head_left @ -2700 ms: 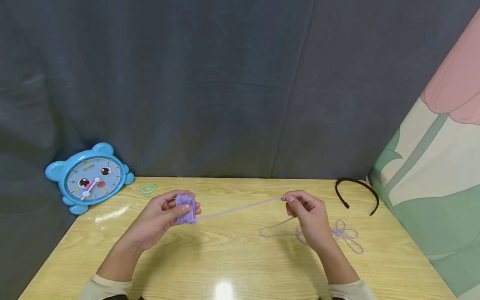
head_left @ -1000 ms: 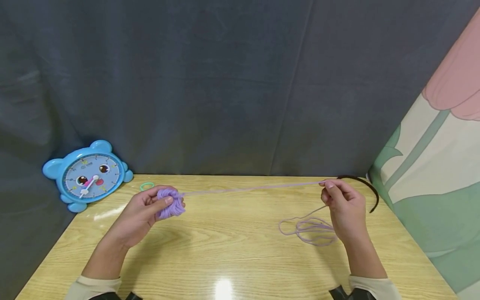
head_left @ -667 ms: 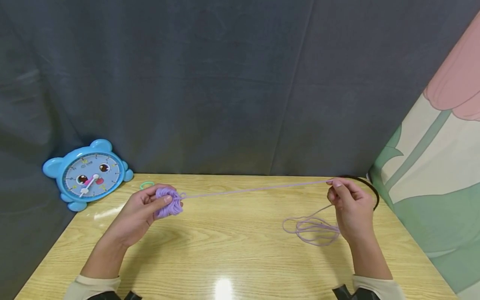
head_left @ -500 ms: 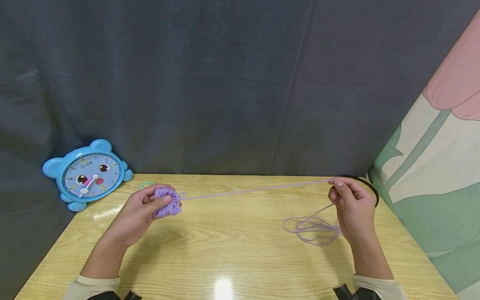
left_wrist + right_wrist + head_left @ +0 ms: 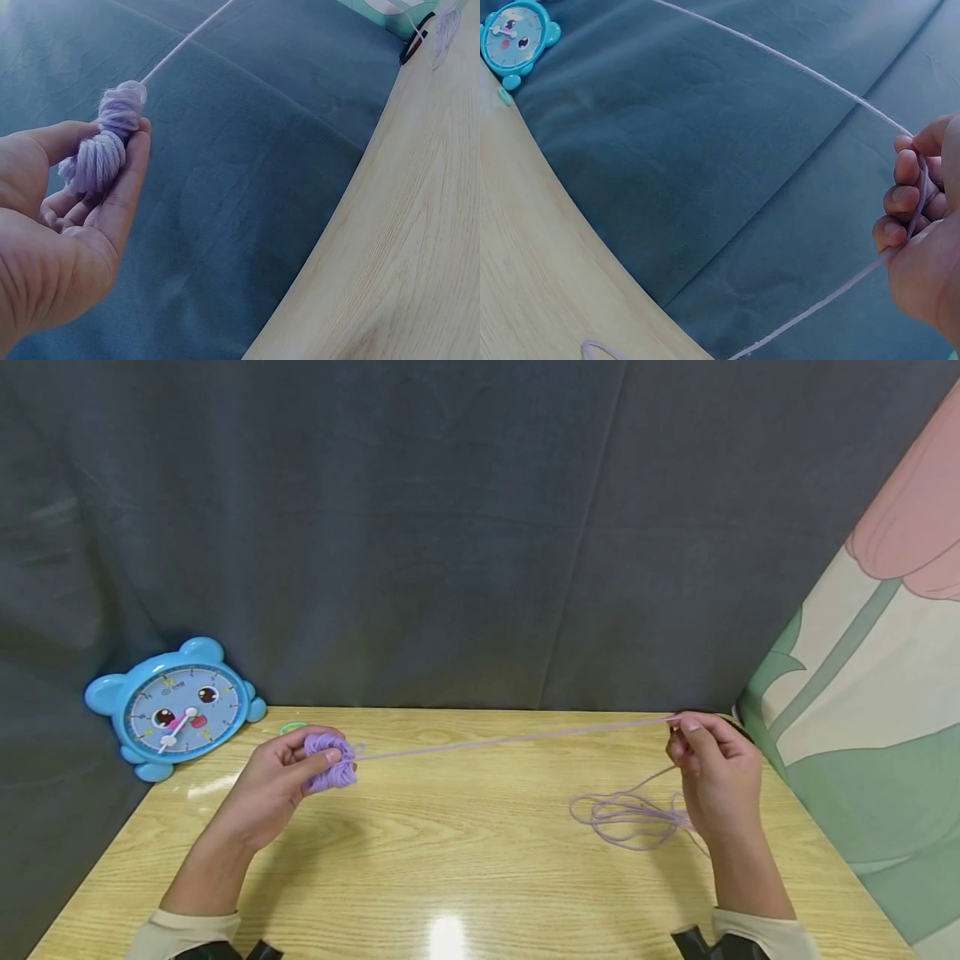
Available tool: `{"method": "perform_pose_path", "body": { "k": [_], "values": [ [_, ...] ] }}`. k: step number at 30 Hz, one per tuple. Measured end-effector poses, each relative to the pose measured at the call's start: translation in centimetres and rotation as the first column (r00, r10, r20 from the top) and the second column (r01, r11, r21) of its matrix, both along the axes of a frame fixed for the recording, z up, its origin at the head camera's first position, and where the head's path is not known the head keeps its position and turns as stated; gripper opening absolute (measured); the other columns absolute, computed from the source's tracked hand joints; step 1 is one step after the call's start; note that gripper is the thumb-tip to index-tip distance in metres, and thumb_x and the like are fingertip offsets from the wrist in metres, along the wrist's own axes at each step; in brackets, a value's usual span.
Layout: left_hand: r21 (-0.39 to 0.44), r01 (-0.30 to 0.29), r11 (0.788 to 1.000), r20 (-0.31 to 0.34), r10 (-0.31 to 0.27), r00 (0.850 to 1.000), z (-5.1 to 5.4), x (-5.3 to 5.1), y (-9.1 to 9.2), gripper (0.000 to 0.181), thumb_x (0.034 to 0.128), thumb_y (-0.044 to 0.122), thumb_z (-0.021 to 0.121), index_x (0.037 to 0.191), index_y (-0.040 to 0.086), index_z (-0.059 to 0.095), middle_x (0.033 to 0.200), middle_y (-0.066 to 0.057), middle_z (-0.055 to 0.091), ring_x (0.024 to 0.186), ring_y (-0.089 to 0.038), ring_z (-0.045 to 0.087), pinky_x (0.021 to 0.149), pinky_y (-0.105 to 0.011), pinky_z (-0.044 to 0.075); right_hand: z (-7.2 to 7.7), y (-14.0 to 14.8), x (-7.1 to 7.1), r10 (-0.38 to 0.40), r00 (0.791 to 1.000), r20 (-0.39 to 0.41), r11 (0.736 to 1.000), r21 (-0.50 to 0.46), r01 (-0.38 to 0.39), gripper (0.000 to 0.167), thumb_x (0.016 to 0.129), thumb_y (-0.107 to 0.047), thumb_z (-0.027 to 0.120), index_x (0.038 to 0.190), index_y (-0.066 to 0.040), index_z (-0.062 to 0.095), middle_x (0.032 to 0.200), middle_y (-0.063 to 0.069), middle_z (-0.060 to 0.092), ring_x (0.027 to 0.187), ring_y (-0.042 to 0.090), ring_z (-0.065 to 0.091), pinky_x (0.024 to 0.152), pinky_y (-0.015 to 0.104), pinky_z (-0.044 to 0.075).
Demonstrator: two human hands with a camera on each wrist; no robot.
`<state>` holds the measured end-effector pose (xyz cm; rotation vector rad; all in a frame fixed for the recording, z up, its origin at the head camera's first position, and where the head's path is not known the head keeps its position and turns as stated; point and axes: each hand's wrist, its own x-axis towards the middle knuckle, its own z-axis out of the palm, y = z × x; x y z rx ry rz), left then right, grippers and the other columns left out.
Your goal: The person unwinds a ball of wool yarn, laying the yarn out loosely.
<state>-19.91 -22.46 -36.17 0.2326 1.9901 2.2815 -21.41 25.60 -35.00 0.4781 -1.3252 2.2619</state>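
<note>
In the head view my left hand grips a small bundle of purple yarn, thumb on its near face. The left wrist view shows the wound strands of the yarn bundle between thumb and fingers, narrowed in the middle. A taut strand runs from it, with a small loop beside the bundle, to my right hand, which pinches it between thumb and index finger. In the right wrist view the strand passes through the curled fingers and leaves below the palm. Its slack lies in loose loops on the table.
A blue animal-shaped clock stands at the table's back left. Near it lies a green ring, partly behind the left hand. A black headband lies at the back right, mostly hidden by the right hand in the head view. A dark curtain hangs behind the table.
My hands have moved apart, the right one to the right and the left one slightly left, stretching the strand longer. The bundle has turned, and a small loop shows at its right side.
</note>
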Motion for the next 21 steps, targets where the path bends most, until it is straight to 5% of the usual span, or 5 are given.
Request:
{"method": "perform_pose_path", "body": {
  "k": [8,15,21],
  "values": [
    [-0.004,-0.029,1.000,-0.015,0.029,0.999,0.0,-0.1,0.0,0.013,0.1006,0.008,0.066,0.112,0.012,0.071,0.099,0.005,0.074,0.088,-0.006,0.072,0.080,-0.023,0.062,0.4,0.9,0.2,0.018,1.000,-0.011,0.999,-0.036,-0.018,0.027,0.102,0.014,0.045,0.091,0.012,0.070,0.067,0.009,0.061,0.061,0.017,0.048,0.061,0.032,0.024],
    [-0.003,-0.083,0.997,0.016,0.083,0.996,0.0,-0.2,-0.1,0.012,0.0998,0.009,0.068,0.109,0.015,0.072,0.100,0.006,0.075,0.090,-0.007,0.073,0.081,-0.022,0.061,0.9,1.5,0.5,0.020,0.999,-0.040,0.994,-0.104,-0.024,0.029,0.101,0.016,0.042,0.088,0.013,0.068,0.068,0.011,0.062,0.061,0.017,0.055,0.059,0.023,0.048],
    [-0.038,-0.157,0.987,0.030,0.158,0.987,-0.1,-0.3,-0.2,0.014,0.0986,0.013,0.070,0.113,0.014,0.071,0.102,0.009,0.073,0.093,-0.005,0.071,0.083,-0.020,0.060,1.0,2.1,0.6,0.064,0.991,-0.115,0.983,-0.165,-0.082,0.034,0.100,0.020,0.034,0.086,0.018,0.064,0.069,0.015,0.064,0.061,0.020,0.055,0.058,0.028,0.040]
  ]
}}
